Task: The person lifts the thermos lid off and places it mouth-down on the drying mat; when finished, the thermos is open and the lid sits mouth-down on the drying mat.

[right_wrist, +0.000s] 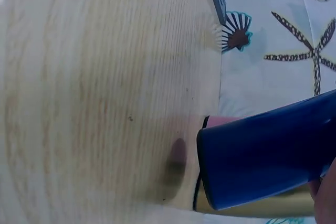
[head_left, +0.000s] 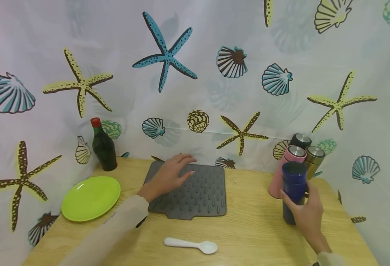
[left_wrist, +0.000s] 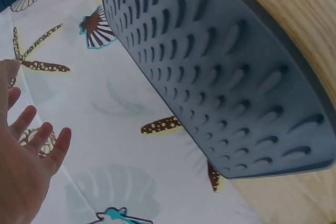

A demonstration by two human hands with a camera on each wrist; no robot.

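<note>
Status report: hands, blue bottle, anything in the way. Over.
Right hand holds blue bottle. Left hand empty, over gray mat. Pink bottle, gold bottle and black bottle close behind the blue one.

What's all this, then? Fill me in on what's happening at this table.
A person's right hand grips a blue flask on the right side of the wooden table, close in front of a pink flask, a gold flask and a black flask. Their left hand is over the gray ridged mat, holding nothing. A white spoon lies in front of the mat; a lime-green plate sits to its left, with a red-capped green bottle behind the plate.
</note>
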